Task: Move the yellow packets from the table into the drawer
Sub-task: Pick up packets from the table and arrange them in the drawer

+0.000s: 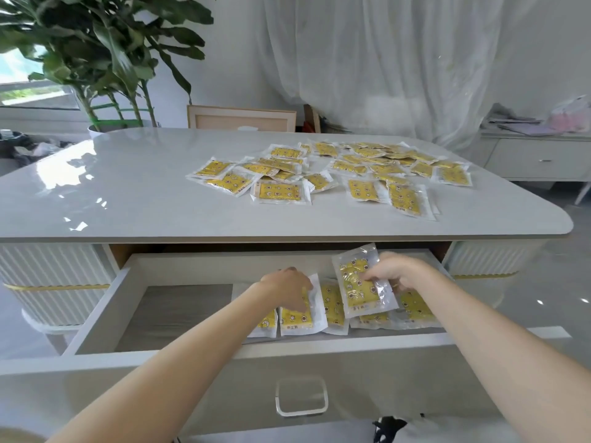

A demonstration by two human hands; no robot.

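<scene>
Plant first: leafy green potted plant (105,52) far left, behind the glossy white rounded table (128,193). Light wooden frame (241,118) stands behind the table's far edge, centre.

Wide white drawer (172,314) under the tabletop is pulled out toward the camera. Its left half shows bare grey wood-grain floor and its right half carries packets. Clear loop handle (301,398) sits mid-front on the drawer face.

Left hand (287,287) is inside the drawer, centre. Its fingers curl down over the top edge of one yellow star-print packet in a clear-and-white wrapper (295,318), call it the row packet. That one lies in a side-by-side row of matching packets (332,308) along the drawer's near wall, some overlapping.

Right hand (399,273) is just right of it, over the drawer's right half. It pinches a second yellow packet (353,295), the held packet, by its right side. Held packet is tilted, top corner up near the drawer's back wall, lower end over the row, apart from the left hand. Cannot tell whether it touches the packets beneath.

Loose packets (335,174) of the same yellow kind lie in a large scattered heap on the tabletop, right of centre. Many overlap, and all are well apart from both hands.

Sheer white curtain (383,59) hangs behind the table's right side. White side cabinet (537,158) stands far right, with papers (511,123) piled on top.
</scene>
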